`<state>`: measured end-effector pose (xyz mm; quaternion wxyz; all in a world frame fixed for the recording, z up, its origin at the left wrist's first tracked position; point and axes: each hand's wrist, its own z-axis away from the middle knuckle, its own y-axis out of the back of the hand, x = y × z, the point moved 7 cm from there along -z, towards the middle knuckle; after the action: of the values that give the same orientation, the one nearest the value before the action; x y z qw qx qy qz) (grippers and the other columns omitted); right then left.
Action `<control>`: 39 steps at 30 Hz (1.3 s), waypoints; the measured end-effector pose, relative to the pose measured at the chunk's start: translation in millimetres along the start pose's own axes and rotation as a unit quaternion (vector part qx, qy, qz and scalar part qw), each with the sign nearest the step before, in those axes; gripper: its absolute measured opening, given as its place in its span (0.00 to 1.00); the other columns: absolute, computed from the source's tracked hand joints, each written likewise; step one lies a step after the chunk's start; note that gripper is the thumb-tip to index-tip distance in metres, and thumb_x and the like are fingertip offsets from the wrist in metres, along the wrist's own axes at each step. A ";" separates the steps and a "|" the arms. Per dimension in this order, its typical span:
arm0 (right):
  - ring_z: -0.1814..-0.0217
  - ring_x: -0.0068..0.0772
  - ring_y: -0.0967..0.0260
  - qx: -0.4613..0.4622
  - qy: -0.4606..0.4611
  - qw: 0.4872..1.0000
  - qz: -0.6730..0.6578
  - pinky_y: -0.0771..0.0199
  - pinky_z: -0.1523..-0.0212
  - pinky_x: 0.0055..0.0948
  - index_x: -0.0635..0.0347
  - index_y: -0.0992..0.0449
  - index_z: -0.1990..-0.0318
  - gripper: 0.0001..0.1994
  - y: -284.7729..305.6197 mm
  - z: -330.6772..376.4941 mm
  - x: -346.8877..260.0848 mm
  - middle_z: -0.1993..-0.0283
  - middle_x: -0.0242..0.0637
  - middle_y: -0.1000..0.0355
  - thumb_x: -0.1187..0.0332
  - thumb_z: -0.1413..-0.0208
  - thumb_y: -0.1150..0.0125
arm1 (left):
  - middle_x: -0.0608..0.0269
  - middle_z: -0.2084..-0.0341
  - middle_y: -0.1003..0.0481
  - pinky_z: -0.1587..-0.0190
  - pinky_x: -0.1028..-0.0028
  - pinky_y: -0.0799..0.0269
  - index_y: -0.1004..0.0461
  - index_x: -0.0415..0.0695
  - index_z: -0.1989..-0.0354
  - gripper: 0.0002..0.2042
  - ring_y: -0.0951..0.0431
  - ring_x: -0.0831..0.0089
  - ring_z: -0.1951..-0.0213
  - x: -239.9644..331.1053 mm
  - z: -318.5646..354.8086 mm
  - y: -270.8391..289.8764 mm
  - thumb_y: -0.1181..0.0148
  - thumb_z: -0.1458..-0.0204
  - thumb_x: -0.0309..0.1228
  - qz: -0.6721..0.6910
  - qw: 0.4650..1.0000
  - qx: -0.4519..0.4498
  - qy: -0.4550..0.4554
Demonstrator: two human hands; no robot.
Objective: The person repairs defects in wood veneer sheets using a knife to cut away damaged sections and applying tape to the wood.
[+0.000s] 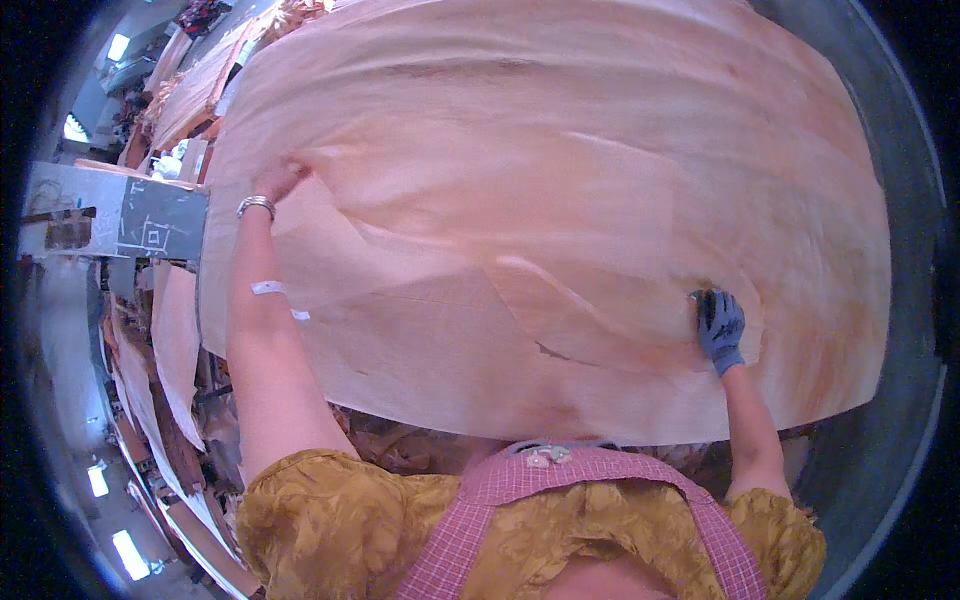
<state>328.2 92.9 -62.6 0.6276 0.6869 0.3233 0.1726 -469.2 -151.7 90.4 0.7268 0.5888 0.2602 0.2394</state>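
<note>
A broad, thin sheet of wood veneer (560, 90), pale pinkish-tan with darker streaks, spreads across the stack in front of me and ripples in places. My left hand (283, 180), bare with a silvery bracelet at the wrist, reaches to its far left part. The fingers there are closed at the corner of a loose veneer piece (320, 225). On the right, my right hand (721, 325) wears a blue-grey glove and rests on the veneer with curled fingers. Something dark shows at its fingertips, too small to make out. Near the middle, a veneer edge has a small dark gap.
A grey, marked panel (160, 218) adjoins the stack's left side. Loose veneer strips (178, 350) lean and lie below it, with more veneer (200, 80) piled at the far left. Scraps (400, 445) lie under the near edge. Grey floor (910, 300) borders the right side.
</note>
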 end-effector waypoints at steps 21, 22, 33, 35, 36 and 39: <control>0.51 0.49 0.30 0.025 0.017 0.999 0.013 0.29 0.54 0.47 0.57 0.28 0.49 0.18 -10.2 2.5 5.5 0.52 0.45 0.27 0.58 0.44 0.43 | 0.51 0.57 0.22 0.46 0.54 0.35 0.34 0.46 0.39 0.26 0.22 0.54 0.58 446.6 221.2 -118.9 0.49 0.50 0.24 0.125 0.947 0.099 -0.278; 0.50 0.49 0.30 0.012 0.015 1.000 0.005 0.30 0.53 0.47 0.57 0.28 0.49 0.18 -7.9 1.2 4.2 0.51 0.45 0.27 0.58 0.44 0.44 | 0.50 0.56 0.23 0.46 0.54 0.34 0.36 0.46 0.37 0.26 0.22 0.54 0.57 445.2 215.6 -135.7 0.49 0.49 0.24 0.074 0.962 0.040 -0.258; 0.53 0.42 0.24 -0.079 -0.040 0.901 -0.424 0.25 0.53 0.34 0.57 0.26 0.46 0.19 -19.2 -15.3 38.9 0.54 0.43 0.23 0.60 0.43 0.37 | 0.48 0.46 0.28 0.48 0.58 0.29 0.40 0.49 0.35 0.27 0.24 0.55 0.49 445.5 168.7 -78.0 0.47 0.46 0.32 0.514 0.854 -0.056 -0.052; 0.55 0.32 0.24 -0.097 -0.054 0.811 -0.574 0.25 0.53 0.29 0.58 0.25 0.47 0.19 5.3 -23.4 36.0 0.56 0.40 0.21 0.65 0.44 0.34 | 0.48 0.52 0.28 0.48 0.56 0.28 0.39 0.42 0.40 0.21 0.25 0.53 0.51 486.0 183.6 -35.2 0.51 0.42 0.31 0.714 0.696 -0.081 -0.005; 0.55 0.20 0.27 -0.084 -0.013 0.819 -0.568 0.25 0.55 0.23 0.60 0.23 0.49 0.15 27.4 -21.5 13.2 0.57 0.34 0.22 0.72 0.45 0.34 | 0.48 0.55 0.28 0.48 0.55 0.28 0.39 0.39 0.42 0.18 0.25 0.52 0.52 499.2 193.8 -25.0 0.54 0.40 0.31 0.796 0.598 -0.092 0.019; 0.51 0.29 0.27 -0.131 0.102 0.729 -0.665 0.25 0.54 0.27 0.62 0.23 0.59 0.12 107.2 4.5 -93.6 0.50 0.38 0.25 0.73 0.51 0.29 | 0.46 0.55 0.31 0.44 0.47 0.32 0.38 0.37 0.50 0.13 0.27 0.48 0.52 527.1 192.6 -29.7 0.54 0.39 0.31 0.933 0.311 -0.170 0.060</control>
<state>287.1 27.3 56.9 0.6291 0.1857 0.7332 -0.1792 54.5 46.6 43.5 0.0877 0.2877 -0.4651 0.8326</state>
